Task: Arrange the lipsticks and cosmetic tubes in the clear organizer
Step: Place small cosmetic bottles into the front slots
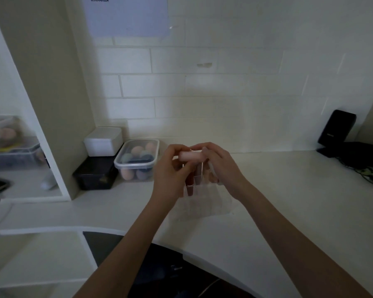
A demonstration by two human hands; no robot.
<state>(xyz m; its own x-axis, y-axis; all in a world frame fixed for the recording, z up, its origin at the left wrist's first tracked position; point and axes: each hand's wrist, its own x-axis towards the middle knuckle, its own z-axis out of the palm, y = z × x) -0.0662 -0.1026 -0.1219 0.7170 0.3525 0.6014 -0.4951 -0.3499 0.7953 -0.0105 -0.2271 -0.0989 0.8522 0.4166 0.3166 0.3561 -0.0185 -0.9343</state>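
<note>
Hands first: you've got both up over the organizer (205, 203), sharing one pale pink tube (191, 157). Your left hand (172, 171) pinches its left end, thumb and fingers curled round it, and your right hand (219, 166) is curled over the other end, so neither is free. The tube lies roughly level, crosswise, just above the compartments, which I'd guess is you turning it or checking which end goes down before it drops in. There may be something clear tucked under your right fingers too, but it's too blurry to call.

The organizer sits on the tabletop (299, 190) right in front of you, pretty much under your hands. A couple of dark red lipsticks (190, 186) already stand upright in the back-left slots, so filling from there makes sense and keeps the near cells open.

Next you'd want to tip the tube upright and line it over a free cell. Off to the left, a tub (137, 160) of sponges sits against the wall, well clear.
</note>
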